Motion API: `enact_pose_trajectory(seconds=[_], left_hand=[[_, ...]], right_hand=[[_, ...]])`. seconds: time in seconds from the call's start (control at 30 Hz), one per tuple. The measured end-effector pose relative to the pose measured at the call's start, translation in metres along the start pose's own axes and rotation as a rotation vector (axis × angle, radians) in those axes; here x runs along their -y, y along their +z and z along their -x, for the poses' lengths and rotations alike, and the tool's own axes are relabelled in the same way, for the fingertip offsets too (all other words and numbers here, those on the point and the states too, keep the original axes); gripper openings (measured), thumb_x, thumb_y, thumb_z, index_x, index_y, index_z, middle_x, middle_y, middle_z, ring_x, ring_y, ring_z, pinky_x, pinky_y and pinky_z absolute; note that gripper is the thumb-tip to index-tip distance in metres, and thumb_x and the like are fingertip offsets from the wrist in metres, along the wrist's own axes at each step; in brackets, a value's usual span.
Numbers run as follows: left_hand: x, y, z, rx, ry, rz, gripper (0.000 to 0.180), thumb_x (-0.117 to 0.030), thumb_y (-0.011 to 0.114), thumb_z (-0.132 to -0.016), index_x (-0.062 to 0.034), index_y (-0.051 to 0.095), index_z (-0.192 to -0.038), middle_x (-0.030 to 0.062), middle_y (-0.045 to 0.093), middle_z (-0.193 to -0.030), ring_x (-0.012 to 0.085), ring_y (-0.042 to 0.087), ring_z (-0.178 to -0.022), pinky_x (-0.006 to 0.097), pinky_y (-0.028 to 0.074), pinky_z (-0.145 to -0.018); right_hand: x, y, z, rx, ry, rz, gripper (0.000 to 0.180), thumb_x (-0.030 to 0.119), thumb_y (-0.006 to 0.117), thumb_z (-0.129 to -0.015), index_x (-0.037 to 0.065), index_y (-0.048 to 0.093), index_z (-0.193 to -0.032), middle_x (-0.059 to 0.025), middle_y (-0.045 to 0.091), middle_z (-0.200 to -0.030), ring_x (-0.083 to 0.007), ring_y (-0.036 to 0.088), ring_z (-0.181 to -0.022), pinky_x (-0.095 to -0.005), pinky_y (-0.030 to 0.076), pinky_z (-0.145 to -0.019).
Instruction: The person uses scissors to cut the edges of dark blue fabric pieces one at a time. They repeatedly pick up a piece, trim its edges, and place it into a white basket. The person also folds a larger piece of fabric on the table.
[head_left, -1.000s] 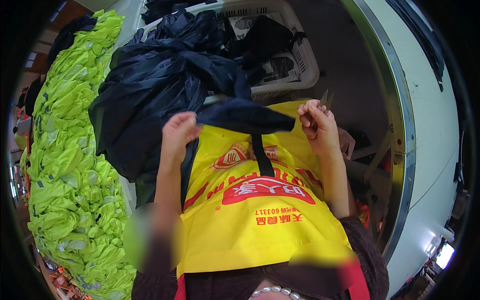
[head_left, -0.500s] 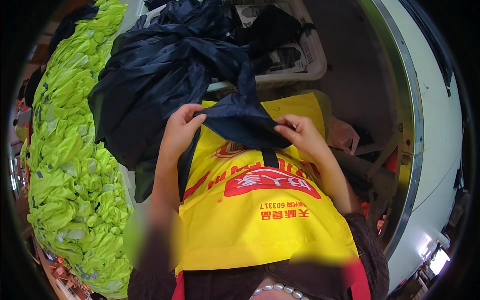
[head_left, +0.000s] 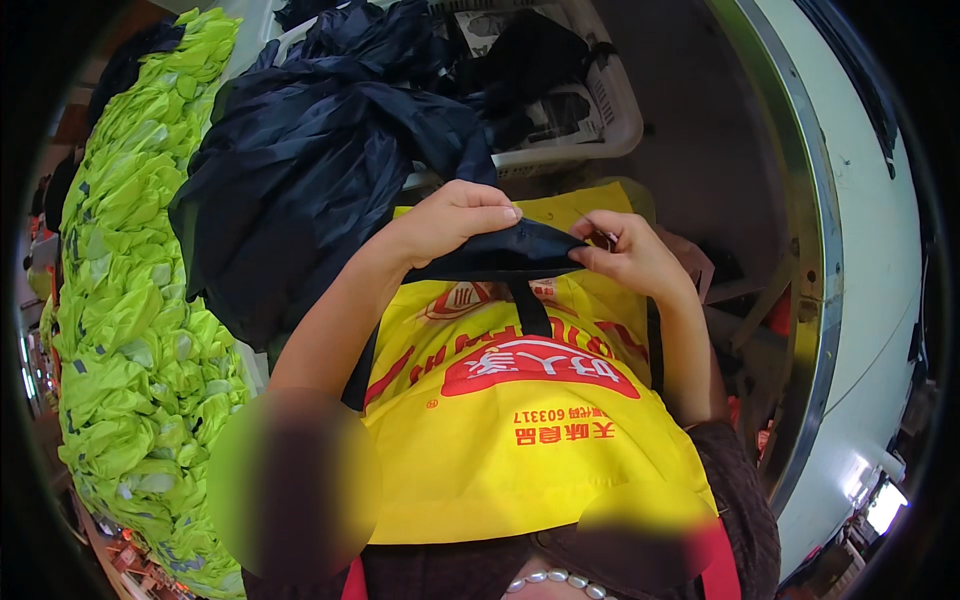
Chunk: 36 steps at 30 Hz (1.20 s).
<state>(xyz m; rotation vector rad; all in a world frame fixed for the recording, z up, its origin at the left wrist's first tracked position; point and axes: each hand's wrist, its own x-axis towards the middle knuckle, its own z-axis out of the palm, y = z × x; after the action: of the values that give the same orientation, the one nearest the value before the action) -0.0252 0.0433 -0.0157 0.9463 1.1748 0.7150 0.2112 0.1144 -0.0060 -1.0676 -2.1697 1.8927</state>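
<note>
A strip of dark navy fabric (head_left: 525, 243) is stretched between my two hands above my yellow apron (head_left: 500, 470). My left hand (head_left: 450, 228) is closed on it, thumb lying along its upper edge. Close by on the right, my right hand (head_left: 632, 252) pinches the fabric's end between thumb and fingers. The strip joins a large, crumpled heap of the same thin navy fabric (head_left: 280, 180), which hangs down on the left. Below my hands a narrow dark strap (head_left: 530, 312) lies against the apron.
A long pile of bright yellow-green garments (head_left: 150, 340) runs along the left. Ahead stands a white plastic basket (head_left: 628, 135) with dark cloth and printed cards in it. A pale table (head_left: 870, 290) with a metal edge (head_left: 828, 260) curves along the right.
My left hand has slid right along the fabric, nearer my right hand. My right hand has shifted slightly right, and the fabric between them now forms a narrower strip.
</note>
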Motion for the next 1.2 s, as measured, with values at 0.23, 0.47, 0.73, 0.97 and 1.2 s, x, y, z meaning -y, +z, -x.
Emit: enact_pose_trajectory(seconds=[0.23, 0.47, 0.73, 0.97, 1.2], left_hand=[[-0.002, 0.035, 0.015, -0.164, -0.174, 0.615, 0.016, -0.018, 0.061, -0.083, -0.0037, 0.064, -0.089, 0.0055, 0.066, -0.083, 0.0123, 0.063, -0.069, 0.02, 0.051, -0.066], [0.005, 0.041, 0.015, -0.219, -0.057, 0.711, 0.016, -0.014, 0.056, -0.084, 0.0003, 0.061, -0.087, 0.0087, 0.065, -0.082, 0.0153, 0.064, -0.069, 0.024, 0.052, -0.063], [-0.004, 0.049, 0.015, -0.209, -0.004, 0.727, 0.015, -0.013, 0.057, -0.083, 0.0006, 0.063, -0.086, 0.0079, 0.065, -0.081, 0.0147, 0.064, -0.069, 0.024, 0.052, -0.063], [-0.009, 0.054, 0.015, -0.193, 0.022, 0.796, 0.017, -0.014, 0.058, -0.082, 0.0013, 0.064, -0.086, 0.0085, 0.066, -0.081, 0.0158, 0.064, -0.068, 0.025, 0.053, -0.063], [-0.011, 0.05, 0.022, -0.173, 0.039, 0.79, 0.018, -0.013, 0.056, -0.083, 0.0033, 0.063, -0.087, 0.0117, 0.066, -0.081, 0.0194, 0.065, -0.068, 0.028, 0.054, -0.061]], right_hand=[[-0.021, 0.002, -0.01, -0.338, -0.256, 0.011, 0.021, 0.009, 0.069, -0.074, 0.0, 0.06, -0.091, -0.0038, 0.057, -0.079, -0.0082, 0.046, -0.064, -0.021, 0.039, -0.057], [0.026, 0.017, 0.007, -0.342, -0.533, 0.182, 0.032, 0.004, 0.073, -0.067, 0.003, 0.061, -0.097, -0.0056, 0.055, -0.081, -0.0125, 0.054, -0.071, -0.0222, 0.041, -0.057], [0.019, 0.024, -0.006, -0.467, -0.782, 0.409, 0.021, 0.0, 0.067, -0.07, 0.003, 0.06, -0.089, -0.0103, 0.058, -0.08, -0.0207, 0.059, -0.065, -0.026, 0.047, -0.057], [0.027, 0.019, 0.009, -0.362, -0.529, -0.072, 0.01, 0.0, 0.056, -0.081, 0.001, 0.057, -0.09, -0.0059, 0.057, -0.079, -0.0114, 0.055, -0.061, -0.0199, 0.043, -0.055], [0.036, -0.009, 0.036, -0.317, -0.388, 0.048, 0.02, 0.017, 0.05, -0.087, 0.001, 0.054, -0.099, -0.0061, 0.054, -0.075, -0.0115, 0.05, -0.061, -0.0218, 0.04, -0.055]])
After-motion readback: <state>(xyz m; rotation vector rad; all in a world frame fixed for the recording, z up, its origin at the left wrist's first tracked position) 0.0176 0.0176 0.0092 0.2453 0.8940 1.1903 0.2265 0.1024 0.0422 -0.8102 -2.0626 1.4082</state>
